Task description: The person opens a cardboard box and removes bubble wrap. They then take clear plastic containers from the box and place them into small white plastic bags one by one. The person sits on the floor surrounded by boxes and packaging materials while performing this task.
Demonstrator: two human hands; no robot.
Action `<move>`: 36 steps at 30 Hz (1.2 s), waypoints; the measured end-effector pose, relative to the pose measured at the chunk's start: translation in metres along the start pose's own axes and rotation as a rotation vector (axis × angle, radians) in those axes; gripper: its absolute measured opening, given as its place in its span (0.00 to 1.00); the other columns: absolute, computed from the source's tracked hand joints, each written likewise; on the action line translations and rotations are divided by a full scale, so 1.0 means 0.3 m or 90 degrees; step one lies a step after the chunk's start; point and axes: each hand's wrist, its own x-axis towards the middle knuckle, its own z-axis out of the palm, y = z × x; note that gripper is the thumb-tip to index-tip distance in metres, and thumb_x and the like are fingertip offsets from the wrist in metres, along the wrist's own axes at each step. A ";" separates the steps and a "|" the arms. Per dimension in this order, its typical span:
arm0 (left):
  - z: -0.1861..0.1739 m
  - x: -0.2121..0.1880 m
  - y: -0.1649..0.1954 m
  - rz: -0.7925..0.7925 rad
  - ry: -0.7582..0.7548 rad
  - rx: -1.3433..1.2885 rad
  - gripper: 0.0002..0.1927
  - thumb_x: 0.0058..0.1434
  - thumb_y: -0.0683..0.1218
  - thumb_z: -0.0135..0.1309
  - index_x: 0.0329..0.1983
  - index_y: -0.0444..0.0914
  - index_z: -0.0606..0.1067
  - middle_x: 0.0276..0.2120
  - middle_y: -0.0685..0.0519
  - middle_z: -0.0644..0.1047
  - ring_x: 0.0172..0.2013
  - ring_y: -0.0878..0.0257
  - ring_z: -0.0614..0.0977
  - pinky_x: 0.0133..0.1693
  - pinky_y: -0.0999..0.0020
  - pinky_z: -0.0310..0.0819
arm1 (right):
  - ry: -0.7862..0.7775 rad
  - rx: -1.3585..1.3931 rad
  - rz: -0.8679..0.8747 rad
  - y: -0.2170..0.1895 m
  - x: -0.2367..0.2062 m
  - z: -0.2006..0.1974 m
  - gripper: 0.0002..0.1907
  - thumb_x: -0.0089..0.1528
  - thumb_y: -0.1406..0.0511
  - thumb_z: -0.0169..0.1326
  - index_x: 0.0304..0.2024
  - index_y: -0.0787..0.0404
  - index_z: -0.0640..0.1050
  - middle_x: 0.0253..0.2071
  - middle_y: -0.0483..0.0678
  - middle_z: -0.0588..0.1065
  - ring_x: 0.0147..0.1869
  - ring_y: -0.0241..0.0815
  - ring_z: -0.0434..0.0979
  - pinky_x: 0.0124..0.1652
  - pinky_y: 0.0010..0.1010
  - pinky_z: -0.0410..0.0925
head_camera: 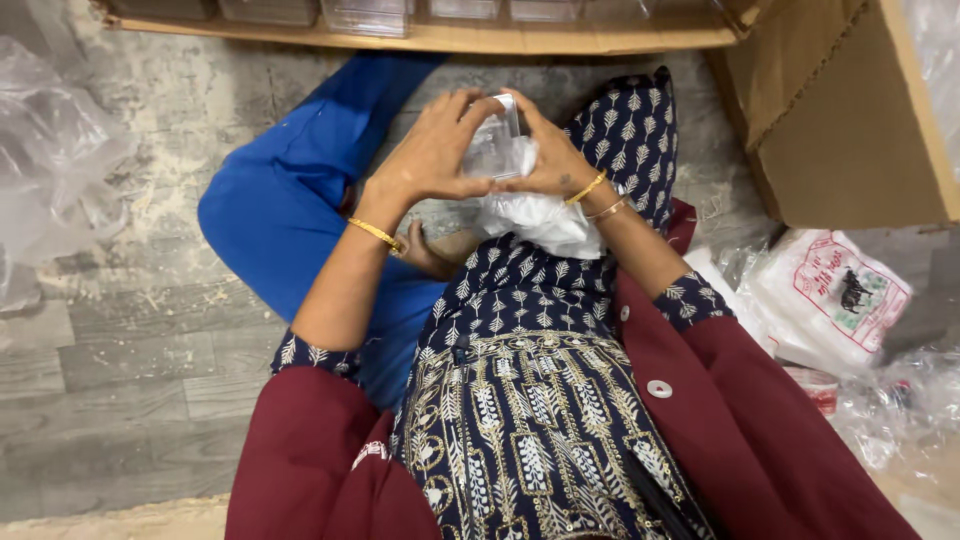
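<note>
Head view | left hand (432,150) and right hand (550,155) grip clear plastic box (497,150), upper centre | risk: slick box slips into white bag (540,220).

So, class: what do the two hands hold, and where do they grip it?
Both hands, left hand and right hand, hold a small clear box by its opposite sides, with a white cloth beneath.

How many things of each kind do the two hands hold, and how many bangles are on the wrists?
Clear plastic box: 1
White cloth: 1
Gold bangles: 3, one at the left hand, two at the right hand
Total: 5
</note>
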 end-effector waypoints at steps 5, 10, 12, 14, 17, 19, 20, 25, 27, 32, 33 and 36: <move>-0.093 -0.035 0.064 0.082 0.055 -0.068 0.44 0.52 0.56 0.67 0.70 0.40 0.65 0.65 0.37 0.66 0.66 0.38 0.68 0.68 0.49 0.64 | 0.083 -0.024 -0.134 -0.108 -0.067 -0.075 0.58 0.48 0.50 0.75 0.73 0.64 0.62 0.68 0.60 0.67 0.74 0.57 0.68 0.73 0.43 0.63; -0.173 -0.061 0.165 0.106 0.057 -0.128 0.43 0.54 0.56 0.67 0.70 0.40 0.65 0.66 0.39 0.66 0.68 0.40 0.70 0.68 0.50 0.68 | 0.117 -0.001 -0.158 -0.276 -0.116 -0.157 0.55 0.47 0.51 0.73 0.71 0.66 0.66 0.63 0.56 0.69 0.66 0.50 0.72 0.65 0.37 0.66; -0.196 -0.070 0.202 0.108 0.068 -0.119 0.43 0.54 0.56 0.67 0.70 0.40 0.65 0.66 0.39 0.67 0.67 0.41 0.71 0.67 0.50 0.69 | 0.127 -0.020 -0.174 -0.336 -0.121 -0.169 0.55 0.46 0.51 0.72 0.70 0.66 0.66 0.63 0.56 0.69 0.66 0.51 0.72 0.63 0.36 0.67; -0.214 -0.077 0.230 0.108 0.068 -0.118 0.42 0.54 0.56 0.68 0.70 0.40 0.66 0.66 0.40 0.67 0.66 0.41 0.72 0.66 0.51 0.70 | 0.130 -0.031 -0.182 -0.388 -0.128 -0.176 0.55 0.46 0.51 0.73 0.70 0.66 0.67 0.62 0.57 0.69 0.66 0.51 0.73 0.62 0.37 0.68; -0.236 -0.084 0.250 0.110 0.052 -0.134 0.42 0.53 0.55 0.69 0.69 0.40 0.66 0.65 0.40 0.68 0.65 0.41 0.74 0.64 0.52 0.72 | 0.127 -0.041 -0.177 -0.450 -0.142 -0.187 0.53 0.46 0.51 0.73 0.68 0.67 0.68 0.61 0.57 0.70 0.65 0.51 0.74 0.63 0.39 0.69; -0.245 -0.087 0.252 0.119 0.045 -0.149 0.42 0.52 0.54 0.69 0.68 0.40 0.67 0.65 0.40 0.68 0.64 0.42 0.75 0.64 0.52 0.73 | 0.128 -0.052 -0.174 -0.487 -0.153 -0.196 0.52 0.46 0.52 0.74 0.67 0.67 0.69 0.60 0.57 0.71 0.64 0.51 0.74 0.62 0.38 0.69; -0.248 -0.088 0.250 0.132 0.044 -0.162 0.42 0.52 0.54 0.69 0.68 0.40 0.67 0.65 0.40 0.68 0.64 0.43 0.75 0.64 0.53 0.73 | 0.128 -0.060 -0.173 -0.504 -0.159 -0.201 0.52 0.46 0.52 0.74 0.67 0.67 0.69 0.60 0.57 0.70 0.63 0.51 0.74 0.62 0.38 0.69; -0.241 -0.093 0.259 0.171 0.042 -0.211 0.42 0.50 0.52 0.69 0.68 0.40 0.67 0.66 0.41 0.68 0.66 0.43 0.74 0.66 0.53 0.72 | 0.118 -0.123 -0.169 -0.577 -0.194 -0.240 0.53 0.46 0.52 0.75 0.67 0.67 0.69 0.59 0.58 0.70 0.62 0.52 0.74 0.60 0.37 0.68; -0.233 -0.092 0.275 0.174 0.078 -0.193 0.43 0.50 0.52 0.70 0.68 0.40 0.68 0.66 0.41 0.68 0.66 0.42 0.74 0.66 0.52 0.71 | 0.127 -0.122 -0.168 -0.595 -0.203 -0.255 0.53 0.45 0.52 0.75 0.68 0.67 0.69 0.59 0.57 0.69 0.61 0.51 0.73 0.59 0.36 0.68; -0.233 -0.082 0.315 0.159 0.103 -0.218 0.43 0.50 0.53 0.71 0.69 0.41 0.67 0.66 0.42 0.69 0.66 0.44 0.74 0.67 0.53 0.72 | 0.129 -0.106 -0.169 -0.611 -0.210 -0.273 0.54 0.45 0.51 0.75 0.68 0.66 0.68 0.58 0.56 0.68 0.62 0.51 0.71 0.61 0.37 0.67; -0.238 -0.081 0.319 0.148 0.096 -0.216 0.44 0.49 0.54 0.70 0.68 0.41 0.67 0.65 0.42 0.70 0.65 0.45 0.75 0.66 0.53 0.73 | 0.124 -0.094 -0.159 -0.612 -0.209 -0.272 0.54 0.45 0.51 0.74 0.68 0.66 0.69 0.57 0.56 0.68 0.62 0.50 0.71 0.62 0.37 0.66; -0.254 -0.083 0.319 0.102 0.055 -0.301 0.45 0.49 0.56 0.69 0.70 0.42 0.67 0.62 0.45 0.72 0.59 0.48 0.78 0.62 0.55 0.76 | 0.106 -0.027 -0.129 -0.612 -0.207 -0.261 0.52 0.46 0.52 0.73 0.69 0.63 0.69 0.55 0.53 0.68 0.61 0.47 0.71 0.62 0.34 0.65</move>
